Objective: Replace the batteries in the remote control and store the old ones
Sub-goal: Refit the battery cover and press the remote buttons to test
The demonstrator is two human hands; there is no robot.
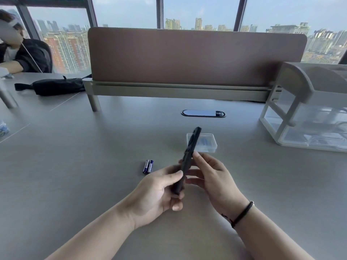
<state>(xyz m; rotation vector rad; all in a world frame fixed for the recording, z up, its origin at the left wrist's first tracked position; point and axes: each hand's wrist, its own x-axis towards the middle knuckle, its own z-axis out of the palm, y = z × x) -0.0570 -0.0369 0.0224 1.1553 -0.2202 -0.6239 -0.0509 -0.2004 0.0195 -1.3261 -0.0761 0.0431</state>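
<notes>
- Hands nearest: the left hand (159, 186) is curled round the lower end of the remote control (187, 162); the right hand (210, 171) has its thumb pinching the remote's right side, fingers behind it.
- Remote is held edge-on above the desk (75, 166), long axis running up and away, slightly rightward.
- Two batteries (148, 166) lie side by side on the desk just left of the hands, nearer the left one.
- Clear plastic box (205, 142) sits just beyond the remote's tip; something blue shows inside.
- Farther off, a cable port (203, 113), a drawer organiser (308, 113) at right, a divider panel (195, 57); open room all around.
</notes>
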